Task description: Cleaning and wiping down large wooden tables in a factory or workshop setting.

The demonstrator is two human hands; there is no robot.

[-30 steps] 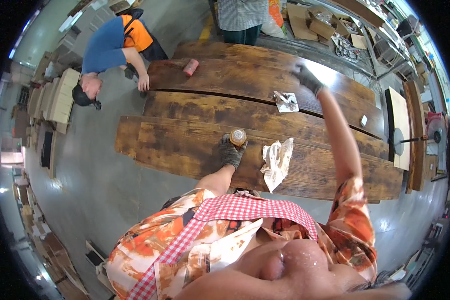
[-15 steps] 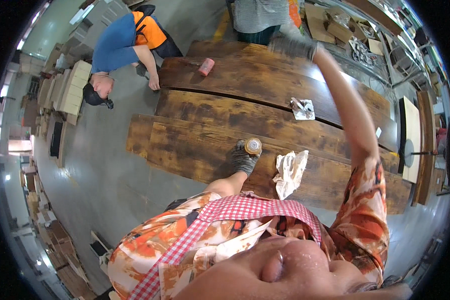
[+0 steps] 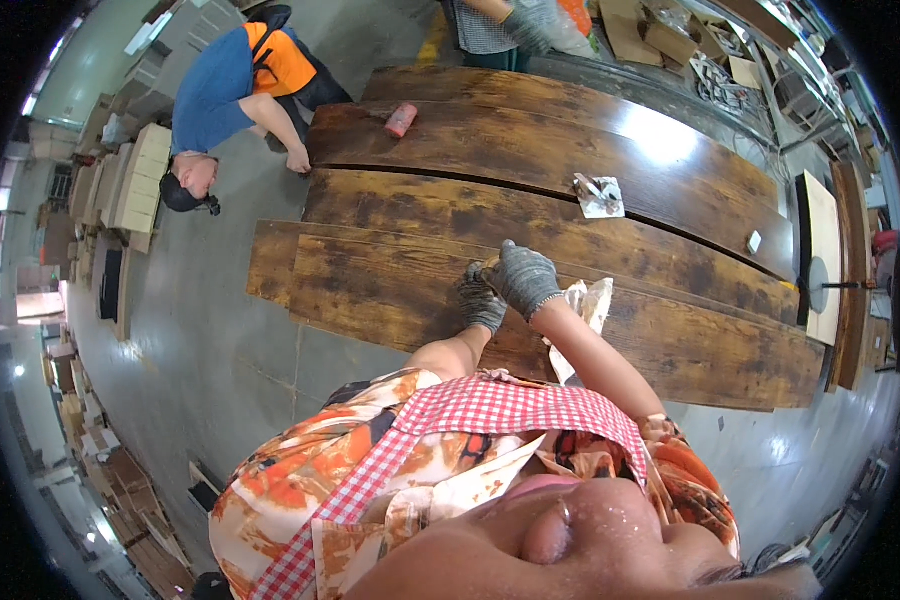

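My left hand [image 3: 481, 300], in a grey knit glove, is wrapped round a small round amber jar [image 3: 489, 270] above the nearest dark wood-grain boards [image 3: 390, 280]. Only a sliver of the jar shows. My right hand [image 3: 526, 278], gloved alike, is closed at the jar's top and covers most of it; whatever its fingers grip is hidden. Partly behind my right wrist lies a crumpled, stained white cloth [image 3: 594, 303] on the boards.
Farther off, a white sheet [image 3: 599, 198] with smudged items and a red-pink cylinder [image 3: 401, 120] lie on the boards. A small white piece [image 3: 754, 241] is at right. One co-worker [image 3: 215, 95] bends at the far left; another [image 3: 490, 30] stands across the boards.
My right hand has come down from far across the boards to the jar in my left hand. The far co-worker's gloved hand now shows. The whole view has shifted slightly.
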